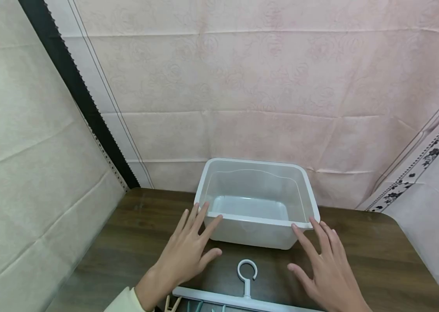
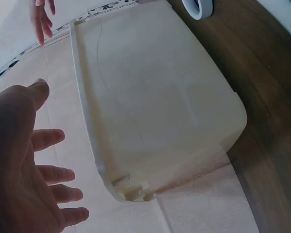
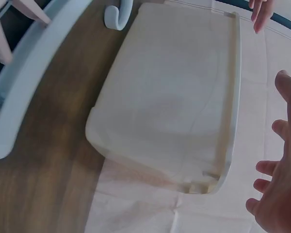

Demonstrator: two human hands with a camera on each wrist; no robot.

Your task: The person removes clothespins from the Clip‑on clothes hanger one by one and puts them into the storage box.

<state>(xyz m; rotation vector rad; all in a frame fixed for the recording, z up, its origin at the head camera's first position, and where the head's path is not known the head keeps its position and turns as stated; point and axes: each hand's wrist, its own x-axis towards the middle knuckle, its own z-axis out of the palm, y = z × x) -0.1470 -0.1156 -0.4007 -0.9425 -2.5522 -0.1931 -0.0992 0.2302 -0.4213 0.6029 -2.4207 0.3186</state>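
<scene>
A white translucent plastic bin point(image 1: 250, 234) stands on the wooden table, its inside bare. My left hand point(image 1: 186, 249), fingers spread and straight, is at the bin's near left corner, its fingertips overlapping the rim in the head view. Over the near right corner reaches my right hand point(image 1: 326, 266), also with fingers extended and nothing held. Both wrist views show the bin's outer wall point(image 2: 160, 92) beside the outstretched fingers. Between my hands and nearer to me lies a pale hanger with a round hook point(image 1: 247, 277), partly cut off by the lower frame edge.
A wooden clothespin point(image 1: 170, 305) shows by the hanger's left end, with green clips point(image 1: 199, 306) under its bar. Behind the table point(image 1: 126, 242) hangs a pink patterned cloth point(image 1: 243, 86); pale cloth sides point(image 1: 28, 173) rise left and right.
</scene>
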